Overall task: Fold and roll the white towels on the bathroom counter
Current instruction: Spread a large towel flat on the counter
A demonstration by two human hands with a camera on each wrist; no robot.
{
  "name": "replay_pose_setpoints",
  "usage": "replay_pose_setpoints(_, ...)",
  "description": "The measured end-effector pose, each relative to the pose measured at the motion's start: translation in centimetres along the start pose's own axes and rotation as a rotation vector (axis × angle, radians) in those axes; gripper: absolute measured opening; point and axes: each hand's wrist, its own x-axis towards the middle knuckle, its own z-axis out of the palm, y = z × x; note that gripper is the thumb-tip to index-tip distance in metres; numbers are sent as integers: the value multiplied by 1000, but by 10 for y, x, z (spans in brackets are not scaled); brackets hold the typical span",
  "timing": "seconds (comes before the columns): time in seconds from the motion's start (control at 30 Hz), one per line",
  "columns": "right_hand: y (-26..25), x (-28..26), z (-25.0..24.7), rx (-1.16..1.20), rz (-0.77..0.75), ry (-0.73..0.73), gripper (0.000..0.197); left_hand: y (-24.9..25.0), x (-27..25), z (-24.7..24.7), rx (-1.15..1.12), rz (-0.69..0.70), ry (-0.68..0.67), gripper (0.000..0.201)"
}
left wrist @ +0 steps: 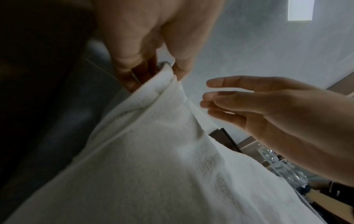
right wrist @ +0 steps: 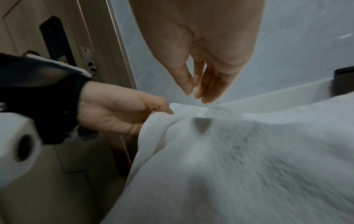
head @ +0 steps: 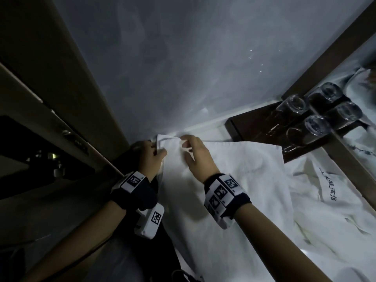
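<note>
White towel [head: 234, 180] spread flat over the surface [head: 203, 124], centre to lower right of head frame, far left corner up against the grey wall near the door frame. Left hand [head: 149, 154] pinching that corner [left wrist: 166, 75], thumb and fingers curled on the hem. Right hand [head: 198, 154] just beside it, fingers straight and relaxed in both wrist views, holding nothing, fingertips [right wrist: 195, 92] hovering just over the far edge. Second white cloth with dark lettering [head: 329, 186] crumpled at right of frame. Upturned glasses [head: 311, 119] on a dark tray [head: 244, 127], upper right, just past the towel's far edge. Step judged: early, squaring the corner before first fold; no roll begun. Next move calls for right hand to grip the edge, then both to carry it over evenly, clear of the glasses
</note>
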Motion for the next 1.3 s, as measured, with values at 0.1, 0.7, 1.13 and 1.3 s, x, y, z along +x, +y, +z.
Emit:
replay_pose_setpoints(0.1, -7, 13, 0, 29, -54, 77, 30, 4, -16, -9, -197, 92, -148, 25)
replay_pose_setpoints(0.7, -30, -29, -25, 321, -95, 97, 18, 45, -87, -23, -442, 221, -362, 25)
replay_pose_setpoints(1.13, -42, -48, -43, 109, -163, 39, 13, 36, -108, -20, -217, 303, -298, 17)
replay_pose_setpoints(1.3, -38, -46, -54, 109, -93, 200, 5, 18, -111, -13, 70, 162, -350, 54)
